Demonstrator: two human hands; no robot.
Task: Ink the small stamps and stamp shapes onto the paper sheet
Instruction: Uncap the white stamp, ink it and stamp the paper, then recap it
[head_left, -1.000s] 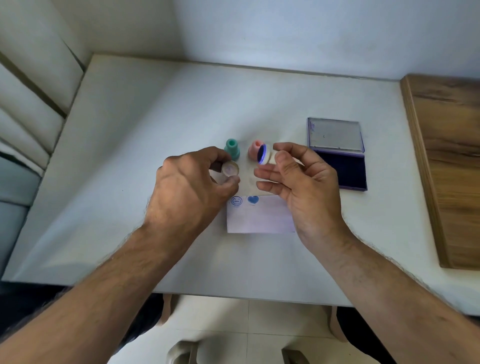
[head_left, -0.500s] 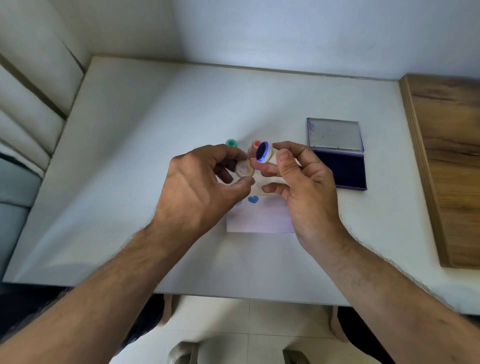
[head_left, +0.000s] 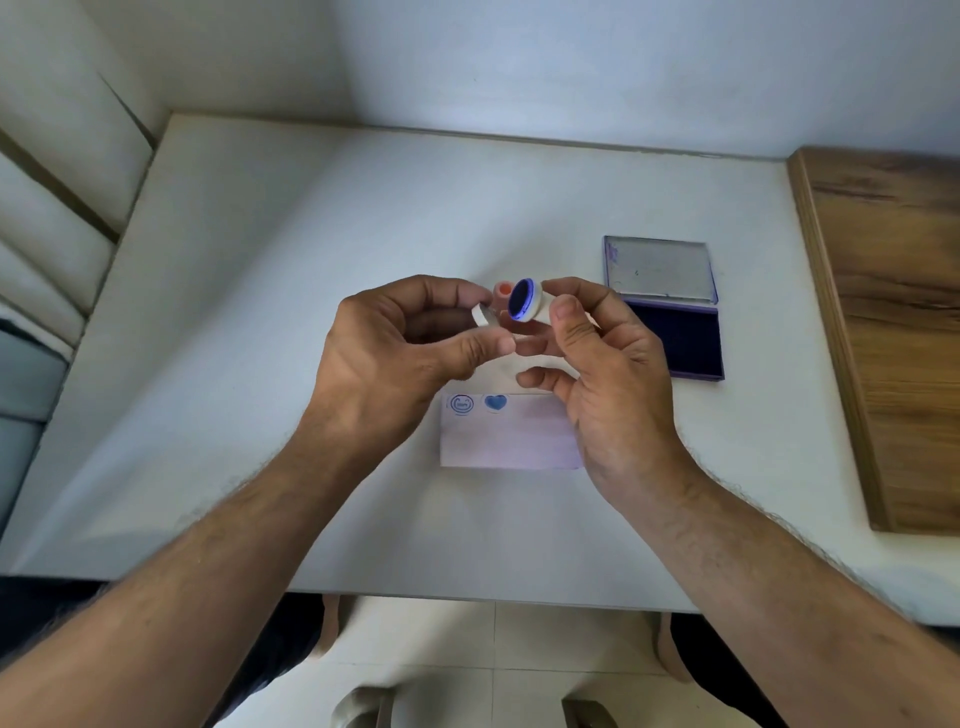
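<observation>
**Stamp and cap held above the middle of the table**

A small white stamp (head_left: 524, 307), its round face dark with blue ink, is pinched by the thumb and fingers of the right hand (head_left: 613, 384). A flat white cap (head_left: 483, 315) is pinched between the thumb and forefinger of the left hand (head_left: 395, 364), just beside the stamp. Both are held in the air above the middle of the white table (head_left: 260, 312). A pink stamp (head_left: 501, 291) is partly hidden behind them.

The paper sheet (head_left: 511, 439) is laid toward the near edge, with a round print (head_left: 461, 404) and a blue heart (head_left: 495, 402) at its far left corner. The open ink pad (head_left: 670, 332) is set toward the right edge, near a wooden board (head_left: 893, 332). Wide bare surface is left along the left and far edges. A pale wall is met at the far edge, cushions at the left.
</observation>
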